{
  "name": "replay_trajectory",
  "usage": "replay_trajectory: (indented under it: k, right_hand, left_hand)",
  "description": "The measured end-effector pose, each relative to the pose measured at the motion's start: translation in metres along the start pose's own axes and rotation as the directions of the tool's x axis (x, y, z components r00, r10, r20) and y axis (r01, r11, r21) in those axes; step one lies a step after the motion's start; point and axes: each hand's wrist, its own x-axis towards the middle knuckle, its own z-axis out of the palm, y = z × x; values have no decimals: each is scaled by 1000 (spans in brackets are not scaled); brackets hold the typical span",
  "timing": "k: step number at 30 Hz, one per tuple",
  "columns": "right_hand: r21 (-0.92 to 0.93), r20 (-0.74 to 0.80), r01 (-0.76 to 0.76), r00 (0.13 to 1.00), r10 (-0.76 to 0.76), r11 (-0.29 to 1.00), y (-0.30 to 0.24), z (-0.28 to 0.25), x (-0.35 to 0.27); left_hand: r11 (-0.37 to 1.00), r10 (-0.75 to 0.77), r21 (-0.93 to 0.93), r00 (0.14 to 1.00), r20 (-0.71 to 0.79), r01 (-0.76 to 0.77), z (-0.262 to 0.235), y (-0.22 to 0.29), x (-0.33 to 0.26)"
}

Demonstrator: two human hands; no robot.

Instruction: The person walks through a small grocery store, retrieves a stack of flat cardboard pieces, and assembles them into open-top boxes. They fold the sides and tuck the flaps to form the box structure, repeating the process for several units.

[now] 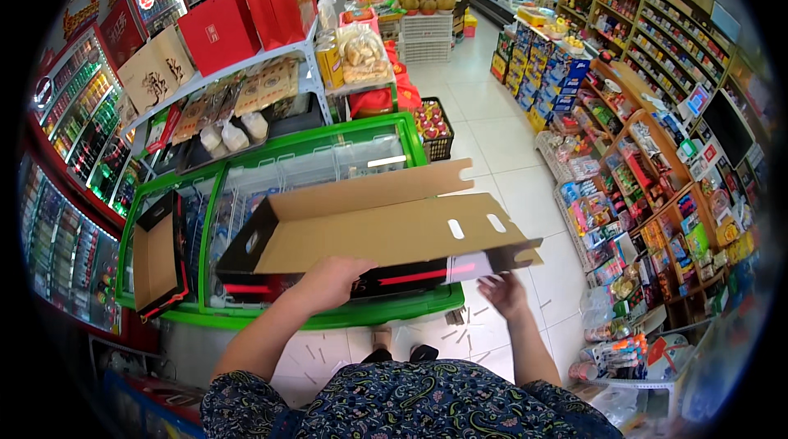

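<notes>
A long cardboard box (353, 234), brown inside and black with red stripes outside, lies on a green-framed glass-top freezer (308, 148). Its far wall stands up, and its right end is unfolded flat with two oval slots. My left hand (332, 281) is closed over the box's near wall, its fingertips partly hidden. Just off the near right corner, my right hand (506, 295) has its fingers apart and slightly curled, holding nothing visible. Beside it a pale, smeared patch (468, 267) shows on the near wall. A second, smaller open box (160, 254) sits at the freezer's left end.
Red gift bags (217, 27) stand on a rack behind the freezer. A black basket (432, 129) of packaged goods is at its far right corner. Drink coolers (70, 217) line the left, snack shelves (648, 217) the right. Thin strips (472, 332) litter the tiled floor near my feet.
</notes>
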Motion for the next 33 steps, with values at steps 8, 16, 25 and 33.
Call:
replay_trajectory:
  k: [8, 16, 25, 33]
  right_hand:
    - [145, 109, -13, 994, -3, 989, -33, 28, -55]
    - [-16, -14, 260, 965, -260, 965, 68, 95, -62]
    - [-954, -218, -274, 912, 347, 122, 151, 67, -98]
    - [-359, 590, 254, 807, -8, -898, 39, 183, -25]
  left_hand:
    - [957, 217, 202, 976, -24, -207, -27, -19, -31]
    - [957, 75, 289, 972, -221, -8, 10, -178, -59]
    - [984, 67, 159, 990, 123, -86, 80, -107, -144]
    - [965, 111, 246, 992, -66, -91, 147, -140, -185]
